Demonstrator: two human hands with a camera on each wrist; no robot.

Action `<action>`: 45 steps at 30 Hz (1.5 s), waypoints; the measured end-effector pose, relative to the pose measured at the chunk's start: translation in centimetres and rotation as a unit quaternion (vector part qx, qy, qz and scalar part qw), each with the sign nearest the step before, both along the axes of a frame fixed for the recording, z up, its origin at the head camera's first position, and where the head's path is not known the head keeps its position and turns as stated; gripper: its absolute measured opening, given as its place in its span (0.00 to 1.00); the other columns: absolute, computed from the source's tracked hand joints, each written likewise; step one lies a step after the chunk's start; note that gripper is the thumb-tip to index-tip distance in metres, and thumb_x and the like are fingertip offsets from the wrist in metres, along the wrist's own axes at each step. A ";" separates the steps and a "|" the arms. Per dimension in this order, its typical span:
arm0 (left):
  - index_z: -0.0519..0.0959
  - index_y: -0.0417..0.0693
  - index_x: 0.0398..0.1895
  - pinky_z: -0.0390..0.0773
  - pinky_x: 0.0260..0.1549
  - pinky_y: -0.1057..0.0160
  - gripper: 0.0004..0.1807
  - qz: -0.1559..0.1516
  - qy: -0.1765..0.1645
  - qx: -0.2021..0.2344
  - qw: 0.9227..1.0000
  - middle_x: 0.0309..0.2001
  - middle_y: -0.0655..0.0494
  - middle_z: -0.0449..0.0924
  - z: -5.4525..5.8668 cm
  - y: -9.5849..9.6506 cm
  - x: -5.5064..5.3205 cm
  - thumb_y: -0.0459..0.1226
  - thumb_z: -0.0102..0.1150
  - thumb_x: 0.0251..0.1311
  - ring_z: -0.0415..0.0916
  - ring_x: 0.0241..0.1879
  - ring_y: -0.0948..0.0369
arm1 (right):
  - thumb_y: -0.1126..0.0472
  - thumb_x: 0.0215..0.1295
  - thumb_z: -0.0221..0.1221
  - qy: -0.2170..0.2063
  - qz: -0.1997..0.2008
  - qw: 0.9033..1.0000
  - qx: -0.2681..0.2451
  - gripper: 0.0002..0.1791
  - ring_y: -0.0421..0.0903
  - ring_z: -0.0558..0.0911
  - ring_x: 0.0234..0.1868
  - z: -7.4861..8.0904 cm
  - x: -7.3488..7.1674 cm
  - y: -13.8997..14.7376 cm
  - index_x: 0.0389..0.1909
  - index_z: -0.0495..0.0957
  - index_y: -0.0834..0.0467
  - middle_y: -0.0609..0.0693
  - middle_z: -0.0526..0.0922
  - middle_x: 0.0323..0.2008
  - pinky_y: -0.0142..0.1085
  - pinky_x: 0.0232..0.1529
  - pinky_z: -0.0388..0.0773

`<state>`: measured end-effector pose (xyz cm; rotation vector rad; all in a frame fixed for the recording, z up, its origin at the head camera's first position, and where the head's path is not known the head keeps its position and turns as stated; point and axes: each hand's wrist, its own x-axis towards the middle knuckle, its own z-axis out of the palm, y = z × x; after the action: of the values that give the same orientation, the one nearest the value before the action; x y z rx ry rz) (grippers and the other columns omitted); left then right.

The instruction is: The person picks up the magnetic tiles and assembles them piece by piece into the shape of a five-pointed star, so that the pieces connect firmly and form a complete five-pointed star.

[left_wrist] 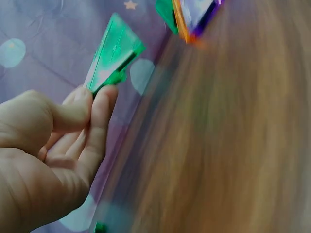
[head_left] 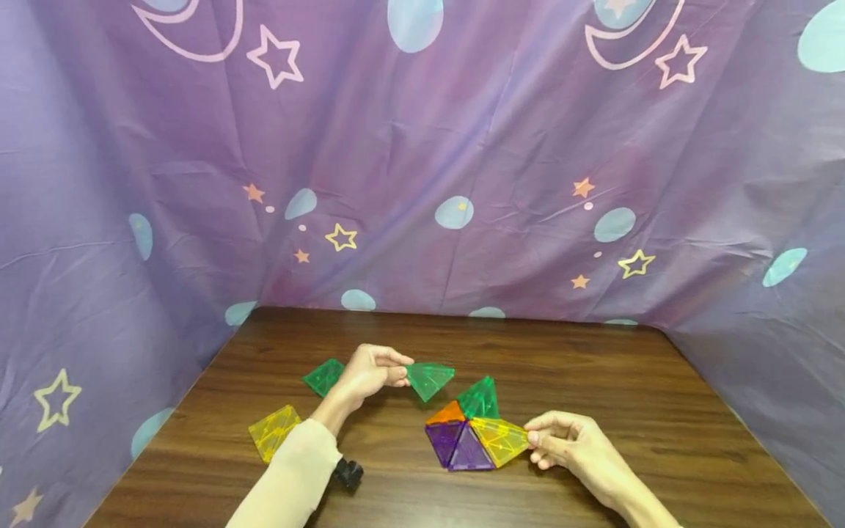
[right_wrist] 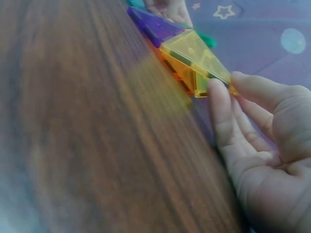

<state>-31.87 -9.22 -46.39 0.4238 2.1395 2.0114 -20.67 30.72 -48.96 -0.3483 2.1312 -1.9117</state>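
Between thumb and fingers, my left hand point(head_left: 372, 372) pinches the near corner of a translucent green magnetic tile point(head_left: 430, 378), held in the air left of a tile cluster. That tile point(left_wrist: 112, 52) looks like a triangle in the left wrist view. My right hand point(head_left: 577, 445) pinches the outer corner of a yellow magnetic tile point(head_left: 502, 443), whose other end meets the cluster. Purple tiles point(head_left: 470, 450), an orange tile point(head_left: 447, 414) and a green tile point(head_left: 483, 401) make up the rest of the cluster. The yellow tile point(right_wrist: 197, 52) appears tilted in the right wrist view.
On the brown wooden table point(head_left: 568, 367), a green tile point(head_left: 323, 377) lies partly behind my left wrist. Nearer, a yellow tile point(head_left: 273, 433) lies left of my sleeve, which partly covers it. A purple patterned cloth point(head_left: 409, 161) hangs behind and at both sides.
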 end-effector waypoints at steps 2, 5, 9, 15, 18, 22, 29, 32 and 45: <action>0.87 0.23 0.53 0.93 0.45 0.57 0.12 -0.025 0.008 -0.021 0.999 0.46 0.32 0.91 -0.1 -0.4 0.0 0.19 0.64 0.69 0.93 0.36 0.55 | 0.64 0.81 0.65 0.011 -0.022 1.000 -0.007 0.20 0.46 0.91 0.43 -0.1 -0.4 0.1 0.61 0.78 0.77 0.58 0.89 0.49 0.41 0.47 0.92; 0.87 0.24 0.50 0.93 0.44 0.55 0.11 -0.051 0.030 -0.046 0.997 0.45 0.33 0.92 -0.1 -0.5 0.0 0.18 0.64 0.67 0.93 0.35 0.51 | 0.65 0.80 0.65 0.028 -0.053 0.998 -0.027 0.21 0.46 0.91 0.43 -0.4 -1.4 0.0 0.61 0.78 0.79 0.58 0.88 0.49 0.39 0.47 0.92; 0.89 0.26 0.47 0.93 0.42 0.53 0.09 -0.067 0.050 -0.065 0.994 0.45 0.36 0.93 -0.1 0.1 0.1 0.18 0.66 0.67 0.93 0.35 0.47 | 0.66 0.80 0.65 0.036 -0.071 0.996 -0.047 0.22 0.46 0.91 0.43 -0.6 -2.7 -0.2 0.62 0.76 0.81 0.59 0.88 0.48 0.38 0.48 0.92; 0.89 0.28 0.46 0.93 0.41 0.53 0.08 -0.071 0.046 -0.073 0.994 0.41 0.37 0.93 -0.3 0.9 0.4 0.18 0.66 0.67 0.92 0.33 0.50 | 0.66 0.80 0.65 0.039 -0.061 0.997 -0.041 0.23 0.46 0.91 0.43 -0.6 -3.3 -0.4 0.62 0.76 0.81 0.60 0.88 0.48 0.38 0.48 0.91; 0.89 0.27 0.48 0.93 0.41 0.55 0.09 -0.068 0.050 -0.076 0.994 0.42 0.37 0.93 -0.4 1.1 0.6 0.18 0.65 0.68 0.92 0.34 0.51 | 0.66 0.80 0.66 0.039 -0.059 0.997 -0.041 0.23 0.45 0.91 0.43 -0.6 -3.3 -0.4 0.62 0.76 0.81 0.59 0.89 0.48 0.38 0.48 0.91; 0.87 0.27 0.56 0.93 0.45 0.56 0.15 -0.061 0.054 -0.080 0.993 0.44 0.36 0.92 -0.3 1.4 0.6 0.19 0.65 0.68 0.93 0.38 0.50 | 0.69 0.77 0.67 0.041 -0.068 0.996 -0.045 0.22 0.44 0.91 0.42 -0.5 -3.4 -0.4 0.61 0.75 0.81 0.57 0.89 0.45 0.37 0.47 0.92; 0.82 0.30 0.68 0.90 0.54 0.55 0.23 -0.038 0.044 -0.080 0.995 0.53 0.36 0.90 -0.4 1.8 0.5 0.22 0.67 0.70 0.92 0.50 0.45 | 0.71 0.74 0.70 0.055 -0.128 0.989 -0.056 0.23 0.42 0.90 0.38 -0.8 -3.4 -0.3 0.59 0.75 0.83 0.53 0.90 0.40 0.36 0.44 0.92; 0.84 0.32 0.67 0.90 0.55 0.54 0.20 -0.010 0.054 -0.094 0.994 0.53 0.35 0.91 -0.1 1.7 0.6 0.25 0.66 0.74 0.92 0.52 0.44 | 0.71 0.73 0.71 0.057 -0.154 0.984 -0.064 0.24 0.42 0.90 0.37 -0.9 -3.4 -0.4 0.60 0.75 0.83 0.54 0.91 0.40 0.37 0.44 0.92; 0.91 0.46 0.57 0.85 0.63 0.41 0.12 0.135 0.101 -0.187 0.968 0.57 0.44 0.92 2.3 -3.2 1.7 0.31 0.67 0.77 0.89 0.59 0.45 | 0.68 0.74 0.72 0.047 -0.228 0.971 -0.050 0.22 0.43 0.91 0.38 -0.4 -3.0 -0.1 0.59 0.78 0.78 0.54 0.89 0.41 0.36 0.46 0.92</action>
<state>-30.20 -12.45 -44.07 0.3024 2.7612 1.6805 -23.71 30.62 -49.35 0.0433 2.3367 -2.2920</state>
